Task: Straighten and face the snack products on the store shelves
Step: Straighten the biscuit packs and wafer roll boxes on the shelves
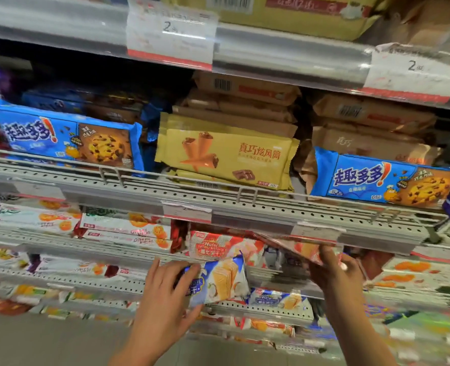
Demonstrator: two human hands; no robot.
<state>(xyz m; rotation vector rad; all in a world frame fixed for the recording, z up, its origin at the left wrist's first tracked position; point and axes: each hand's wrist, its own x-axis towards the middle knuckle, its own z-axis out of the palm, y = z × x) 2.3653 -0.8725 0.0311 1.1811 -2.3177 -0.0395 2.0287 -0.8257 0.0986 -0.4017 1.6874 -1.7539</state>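
Observation:
My left hand (165, 289) grips a blue-and-white wafer pack (221, 281), held in front of the lower shelf rail. My right hand (334, 270) holds a red-and-white wafer pack (295, 245) by its edge, tilted, just under the middle shelf's front lip. Another red wafer pack (213, 248) stands on the shelf between the two hands. One shelf higher lie a yellow cone-wafer pack (226, 157) and two blue chocolate-chip cookie packs (65, 138) (384, 180), faces forward.
A perforated grey shelf rail (218, 199) with wire dividers runs across the middle. Price tags (171, 33) (411, 72) hang from the upper shelf edge. Orange-printed biscuit packs (126, 228) fill the lower left, more at lower right (408, 273). Grey floor shows at bottom left.

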